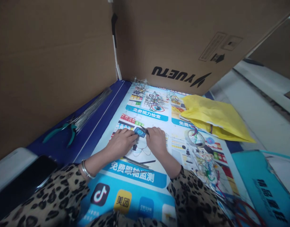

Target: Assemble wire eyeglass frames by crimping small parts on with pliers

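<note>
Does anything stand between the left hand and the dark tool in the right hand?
No clear obstacle shows between the left hand and the dark tool in the right hand. A blue patch lies between them, but I cannot tell whether it is printed or a separate item.

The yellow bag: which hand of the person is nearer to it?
The right hand. It is left of the yellow bag, not touching it; the left hand is farther left.

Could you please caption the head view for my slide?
Left hand and right hand over a poster strewn with wire tangles, pliers alongside.
</note>
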A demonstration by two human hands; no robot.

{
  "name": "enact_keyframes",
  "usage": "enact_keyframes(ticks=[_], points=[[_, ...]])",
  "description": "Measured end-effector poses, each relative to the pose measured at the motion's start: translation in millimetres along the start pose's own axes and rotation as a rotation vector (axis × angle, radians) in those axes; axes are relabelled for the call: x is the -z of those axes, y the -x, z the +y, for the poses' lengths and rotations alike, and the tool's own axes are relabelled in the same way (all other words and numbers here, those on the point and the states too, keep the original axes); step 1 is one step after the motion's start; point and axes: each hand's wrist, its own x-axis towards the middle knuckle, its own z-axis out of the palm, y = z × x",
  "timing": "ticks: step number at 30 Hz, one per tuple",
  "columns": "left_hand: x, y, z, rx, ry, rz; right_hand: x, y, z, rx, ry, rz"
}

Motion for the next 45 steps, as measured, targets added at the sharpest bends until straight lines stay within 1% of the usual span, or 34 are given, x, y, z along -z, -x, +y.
enact_keyframes(ticks=[5,13,22,27,31,35,41,45], points=[[-1.4,-4,1,0.010,0.043,0.010,-1,0,0,-0.003,-0.010,0.011],[-3.4,-11,-1,0.011,0.068,0.016,-3,0,7,0.008,-0.092,0.032],[-3.7,-11,3,0.016,0.003,0.024,-5,-1,11,0.010,-0.219,0.057],[-2.7,-12,5,0.020,-0.017,0.023,-4,-4,3,0.062,-0.156,0.008],[-1.8,-12,7,0.023,-0.005,0.025,-2,-5,-3,0.035,-0.099,-0.034],[-1.2,-11,11,0.059,-0.011,0.043,-1,-4,-6,0.013,-0.110,-0.054],[-2.9,-10,14,0.089,-0.027,0.074,-3,-1,-6,-0.024,-0.143,-0.027],[-5.1,-9,11,0.068,-0.011,0.072,-6,-1,1,0.006,-0.291,0.029]])
